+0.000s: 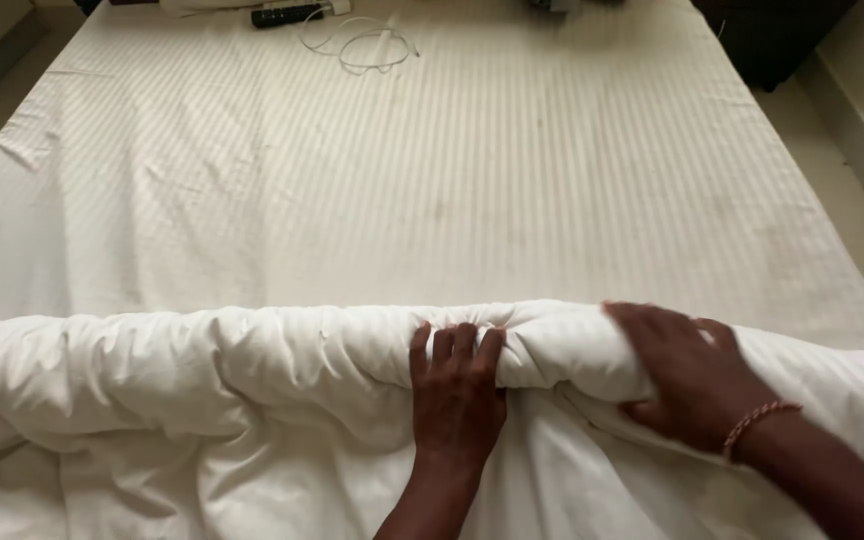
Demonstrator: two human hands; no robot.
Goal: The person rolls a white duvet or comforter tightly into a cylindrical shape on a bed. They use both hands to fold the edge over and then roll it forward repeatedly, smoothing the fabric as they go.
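Hands first: your left hand (457, 395) lies palm down on the thick white padded duvet (202, 390), fingers together and curled over the top of the long roll it forms, pressing into the cloth. Your right hand (687, 375), with a thin red-and-white thread band (757, 420) at the wrist, rests flat on the same roll just to the right of the left one, fingers spread forward over the fold; it looks slightly blurred. The two hands sit near each other but apart, neither one closed in a fist, both bearing on the fabric rather than pinching it.

The rolled duvet runs sideways under both palms, stretching far out past your left hand and a shorter way past your right, with loose crumpled folds lying nearer to you than the hands. Beyond your fingertips spreads the cream striped cotton bedsheet (452, 170), flat with a few faint marks. Well beyond the hands, at the far edge of the sheet, lie a black oblong remote control (287, 15) and, just beside it, a thin white looped cable (367, 45).
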